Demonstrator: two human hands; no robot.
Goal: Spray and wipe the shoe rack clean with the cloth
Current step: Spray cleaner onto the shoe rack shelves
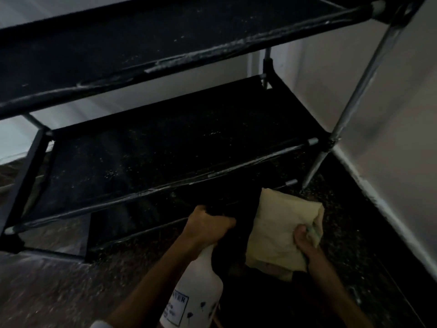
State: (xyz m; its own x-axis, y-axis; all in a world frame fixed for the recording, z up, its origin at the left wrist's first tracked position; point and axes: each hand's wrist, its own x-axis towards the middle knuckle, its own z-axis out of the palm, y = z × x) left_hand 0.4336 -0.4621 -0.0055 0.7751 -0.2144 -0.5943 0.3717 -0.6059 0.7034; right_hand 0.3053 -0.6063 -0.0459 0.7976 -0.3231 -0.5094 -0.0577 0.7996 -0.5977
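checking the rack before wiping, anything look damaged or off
Nothing looks broken. The shoe rack has whitish streaks and specks along its front bars, likely dust or spray. The left hand grips the spray bottle.

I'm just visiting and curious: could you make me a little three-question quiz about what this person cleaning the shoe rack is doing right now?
1. True or false: the left hand grips the white spray bottle by its neck.
2. Which does the right hand hold? A) a brush B) a pale yellow cloth C) a shoe
3. Fill in: the cloth is down by the rack's ______ shelf, near the right front leg.

Key: 1 true; 2 B; 3 lowest.
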